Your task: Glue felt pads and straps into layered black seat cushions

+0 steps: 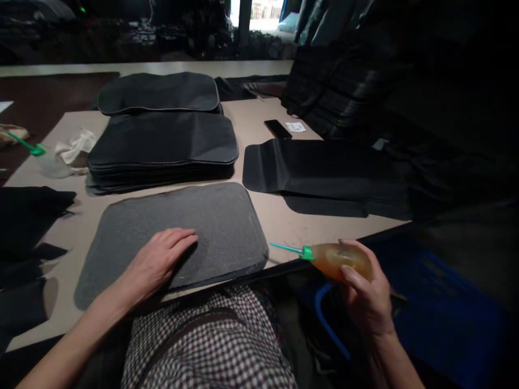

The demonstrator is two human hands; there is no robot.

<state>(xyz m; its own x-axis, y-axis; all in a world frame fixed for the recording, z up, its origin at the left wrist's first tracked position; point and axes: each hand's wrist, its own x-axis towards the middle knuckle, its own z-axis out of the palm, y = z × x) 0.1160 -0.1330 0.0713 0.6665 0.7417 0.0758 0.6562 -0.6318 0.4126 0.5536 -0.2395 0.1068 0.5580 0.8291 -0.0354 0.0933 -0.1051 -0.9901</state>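
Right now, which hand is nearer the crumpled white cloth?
Left. The left hand rests on the grey panel, in front and right of the cloth; the right hand holds the amber bottle, farther right.

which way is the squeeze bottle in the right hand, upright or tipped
Tipped: the squeeze bottle is held sideways in the right hand, its thin blue nozzle pointing left, nearly level, toward the gray panel.

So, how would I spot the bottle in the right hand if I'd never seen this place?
Find the pale tabletop, then the gray panel under the left hand. Just right of that panel, the right hand grips a squeeze bottle. Its amber contents and blue nozzle set it apart from the green-nozzled bottle farther left.
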